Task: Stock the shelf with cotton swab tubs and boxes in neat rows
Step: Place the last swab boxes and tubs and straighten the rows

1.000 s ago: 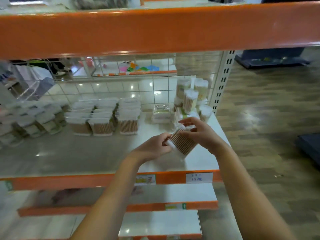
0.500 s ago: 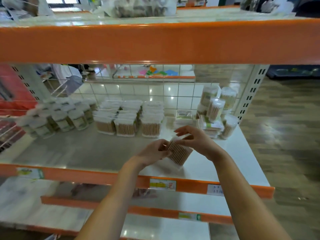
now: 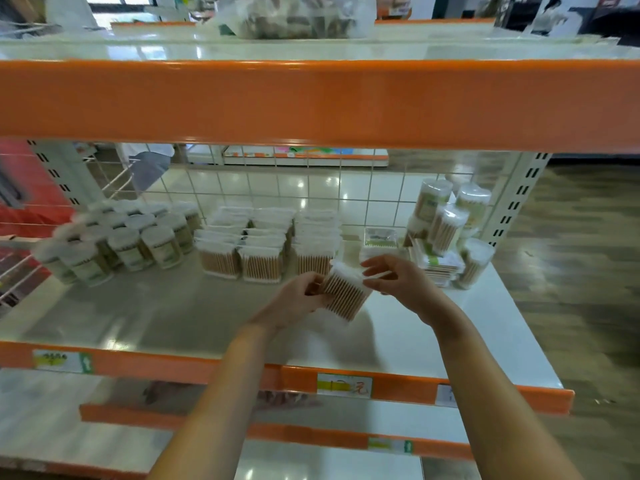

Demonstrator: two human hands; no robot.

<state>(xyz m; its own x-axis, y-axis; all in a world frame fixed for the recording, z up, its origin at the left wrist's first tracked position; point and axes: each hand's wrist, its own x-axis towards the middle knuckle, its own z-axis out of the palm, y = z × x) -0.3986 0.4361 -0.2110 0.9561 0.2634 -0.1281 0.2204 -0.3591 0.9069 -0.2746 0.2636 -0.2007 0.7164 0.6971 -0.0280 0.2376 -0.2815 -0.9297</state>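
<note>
While I hold the clear cotton swab box (image 3: 346,294) tilted above the shelf (image 3: 156,313), it has come closer to the rows of matching boxes (image 3: 263,247) than it was a second ago. My left hand (image 3: 298,299) grips its left side; my right hand (image 3: 398,282) pinches its top right corner, fingers mostly straight. I judge the next step is to set it down in front of the rightmost row. Round tubs (image 3: 121,240) stand left, loose stock (image 3: 446,233) right.

Single head cam, sitting close in, looking forward and down at the shelf (image 3: 145,313); upper shelf's orange edge (image 3: 311,102) crossing at 12 o'clock.
</note>
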